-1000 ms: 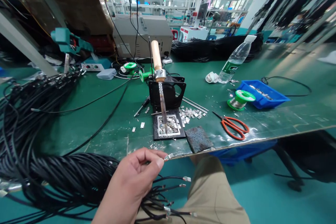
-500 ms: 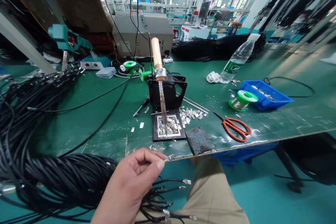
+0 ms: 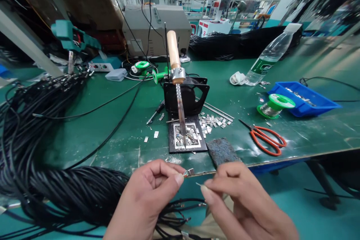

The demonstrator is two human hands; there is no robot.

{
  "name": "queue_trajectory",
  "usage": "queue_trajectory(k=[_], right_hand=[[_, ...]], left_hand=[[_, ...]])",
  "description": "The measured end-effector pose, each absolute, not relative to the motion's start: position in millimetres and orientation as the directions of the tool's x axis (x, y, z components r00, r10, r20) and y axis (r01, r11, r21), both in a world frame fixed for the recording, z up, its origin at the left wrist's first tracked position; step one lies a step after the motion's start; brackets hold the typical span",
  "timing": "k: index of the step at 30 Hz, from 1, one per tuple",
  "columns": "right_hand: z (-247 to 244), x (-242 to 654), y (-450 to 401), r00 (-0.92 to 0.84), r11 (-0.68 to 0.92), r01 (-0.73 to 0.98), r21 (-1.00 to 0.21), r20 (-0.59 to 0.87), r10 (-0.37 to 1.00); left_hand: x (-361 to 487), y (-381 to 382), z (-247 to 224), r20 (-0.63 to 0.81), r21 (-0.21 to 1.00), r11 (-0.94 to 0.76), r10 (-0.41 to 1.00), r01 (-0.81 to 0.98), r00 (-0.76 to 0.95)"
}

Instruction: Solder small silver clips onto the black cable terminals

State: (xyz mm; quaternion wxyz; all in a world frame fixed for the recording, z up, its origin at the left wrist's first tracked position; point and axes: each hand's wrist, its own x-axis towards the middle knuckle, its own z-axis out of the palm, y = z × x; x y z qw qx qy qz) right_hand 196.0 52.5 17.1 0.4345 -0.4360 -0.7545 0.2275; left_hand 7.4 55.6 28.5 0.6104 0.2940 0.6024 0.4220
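My left hand [image 3: 152,191] is closed in a pinch on a cable end with a small metal connector [image 3: 190,172] sticking out past the fingertips. Facing it from the right, my right hand [image 3: 244,198] pinches a thin, pale wire-like piece [image 3: 198,184]; its exact kind I cannot make out. A small gap separates this piece from the connector. Just beyond both hands, a wooden-handled soldering iron [image 3: 174,50] stands tip down over a square tray [image 3: 176,146] of small metal parts. Black cable ends [image 3: 182,206] hang below my hands.
A thick bundle of black cables [image 3: 70,187] lies left. Behind the tray stands a black fan [image 3: 182,99]. To the right are a dark rough pad [image 3: 222,150], orange-handled scissors [image 3: 267,140], a solder spool [image 3: 277,105], a blue bin [image 3: 317,109] and a plastic bottle [image 3: 271,56].
My right hand has come into view from the lower right, pinching the thin piece. The left hand keeps its hold on the cable end. The view has shifted slightly.
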Motion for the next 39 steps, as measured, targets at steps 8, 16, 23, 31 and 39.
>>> queue_trajectory(k=[8, 16, 23, 31, 39], right_hand=[[-4, 182, 66, -0.251, 0.582, 0.448, -0.678, 0.530, 0.810], [-8, 181, 67, -0.232, 0.564, 0.457, -0.688, 0.520, 0.822], [-10, 182, 66, -0.217, 0.554, 0.475, -0.684, 0.519, 0.827], [-8, 177, 72, -0.209, 0.548, 0.469, -0.693, 0.516, 0.831], [-7, 178, 75, -0.185, 0.523, 0.484, -0.701, 0.502, 0.845]], left_hand=[[9, 64, 25, -0.520, 0.842, 0.499, 0.852, -0.203, -0.060], [8, 66, 22, -0.544, 0.814, 0.518, 0.838, -0.262, -0.035], [11, 71, 28, -0.603, 0.728, 0.577, 0.796, -0.370, 0.055], [13, 77, 27, -0.612, 0.720, 0.581, 0.789, -0.378, 0.048], [13, 83, 28, -0.602, 0.747, 0.570, 0.798, -0.342, 0.015]])
